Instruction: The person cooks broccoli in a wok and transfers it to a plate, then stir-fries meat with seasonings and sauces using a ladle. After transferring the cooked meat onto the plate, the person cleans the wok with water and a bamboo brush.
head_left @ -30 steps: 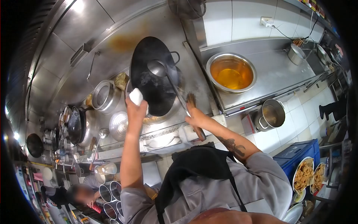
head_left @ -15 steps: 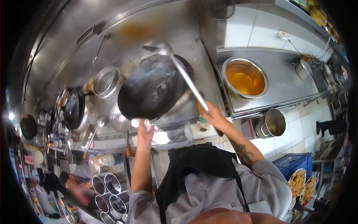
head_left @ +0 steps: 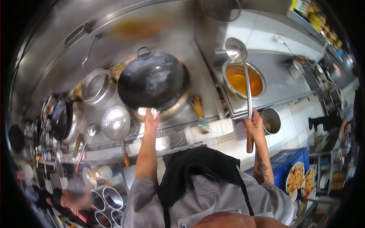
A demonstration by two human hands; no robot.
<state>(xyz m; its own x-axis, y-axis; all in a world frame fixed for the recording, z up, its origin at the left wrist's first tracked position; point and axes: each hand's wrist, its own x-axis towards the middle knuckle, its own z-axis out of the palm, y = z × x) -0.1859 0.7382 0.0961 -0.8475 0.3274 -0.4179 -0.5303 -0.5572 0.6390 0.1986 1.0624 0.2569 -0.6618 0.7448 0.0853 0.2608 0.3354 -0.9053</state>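
My left hand [head_left: 152, 122] grips a white cloth [head_left: 147, 111] at the near rim of a black wok [head_left: 152, 81], which sits level on the burner. A shiny wet patch shows inside the wok. On the right, my right hand [head_left: 255, 123] is closed round the long handle of a ladle [head_left: 236, 50]. The ladle's bowl is over the far edge of a steel basin [head_left: 259, 93] with orange liquid. A bamboo brush [head_left: 198, 108] lies between the wok and my right hand.
A perforated strainer [head_left: 116, 122] and a second ladle [head_left: 92, 130] lie left of the wok. Below the right counter stands a steel pot [head_left: 271, 121]. Plates of fried food [head_left: 295, 178] are beside a blue crate [head_left: 283, 161]. Another person [head_left: 74, 197] is at lower left.
The wok has come down from its steep tilt to rest level on the burner. My right hand has lifted the ladle out of the wok and moved it right, to the basin.
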